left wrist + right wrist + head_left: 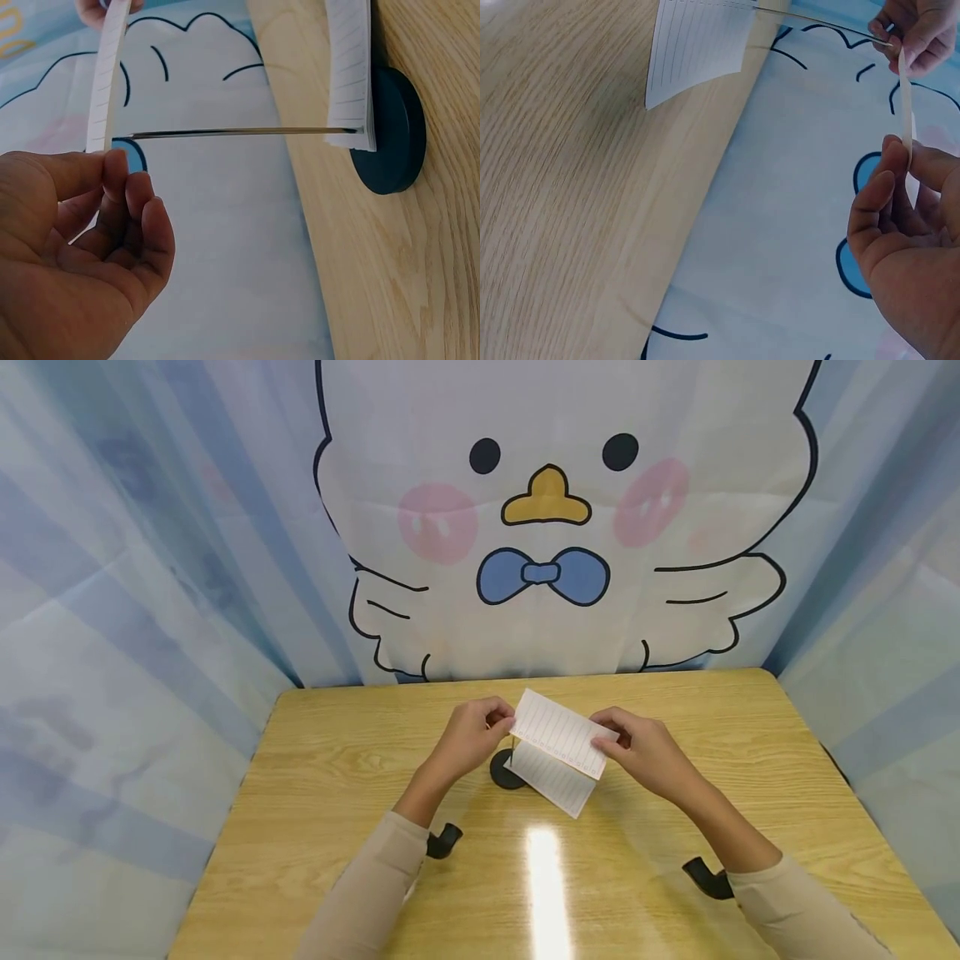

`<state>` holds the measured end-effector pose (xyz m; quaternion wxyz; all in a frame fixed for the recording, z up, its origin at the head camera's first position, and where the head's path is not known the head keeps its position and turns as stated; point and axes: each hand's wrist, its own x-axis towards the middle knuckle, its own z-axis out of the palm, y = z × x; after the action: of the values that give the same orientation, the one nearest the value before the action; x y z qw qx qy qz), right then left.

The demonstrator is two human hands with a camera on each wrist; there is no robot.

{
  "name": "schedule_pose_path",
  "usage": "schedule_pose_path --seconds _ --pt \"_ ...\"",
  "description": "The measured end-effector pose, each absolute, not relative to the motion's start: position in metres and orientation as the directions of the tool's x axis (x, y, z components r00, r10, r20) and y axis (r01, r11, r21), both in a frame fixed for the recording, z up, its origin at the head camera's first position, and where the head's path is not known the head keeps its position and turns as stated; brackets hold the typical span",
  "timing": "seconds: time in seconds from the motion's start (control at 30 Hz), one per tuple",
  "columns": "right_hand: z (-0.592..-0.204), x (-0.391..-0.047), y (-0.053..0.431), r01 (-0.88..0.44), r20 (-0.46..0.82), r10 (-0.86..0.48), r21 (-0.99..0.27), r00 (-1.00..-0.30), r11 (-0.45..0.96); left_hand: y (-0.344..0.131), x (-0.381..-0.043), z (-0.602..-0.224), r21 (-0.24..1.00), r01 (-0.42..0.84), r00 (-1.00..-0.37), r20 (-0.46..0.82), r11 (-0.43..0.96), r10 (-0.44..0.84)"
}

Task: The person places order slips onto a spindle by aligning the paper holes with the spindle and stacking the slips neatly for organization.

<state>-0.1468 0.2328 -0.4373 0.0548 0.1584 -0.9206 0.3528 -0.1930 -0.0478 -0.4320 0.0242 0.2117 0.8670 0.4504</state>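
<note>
A bill spike stands on the table, with a round black base [504,774] and a thin upright metal rod [240,133]. Low on the rod, close over the base, sits a stack of lined paper slips [558,783]. Above it both hands hold another lined paper slip [558,731] by its two ends. The left hand [474,732] pinches the left end between thumb and fingertips, right beside the rod's tip. At the other end, the right hand [651,753] grips the slip between thumb and fingers. The rod's tip is right at the underside of the held slip.
The wooden table [337,760] ends at a curtain [547,635] printed with a white cartoon bird. More curtain hangs at both sides. Black curved pieces [445,841] show at the wrists. A bright light reflection lies on the tabletop.
</note>
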Motion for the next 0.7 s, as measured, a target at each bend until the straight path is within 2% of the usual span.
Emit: schedule_pose_path --seconds 0.7 --pt "-0.4461 -0.1432 0.2327 -0.313 0.188 -0.252 -0.656 -0.949 0.687 -0.0466 -0.1895 -0.4378 0.789 0.337 -0.912 0.137 0.513 0.388"
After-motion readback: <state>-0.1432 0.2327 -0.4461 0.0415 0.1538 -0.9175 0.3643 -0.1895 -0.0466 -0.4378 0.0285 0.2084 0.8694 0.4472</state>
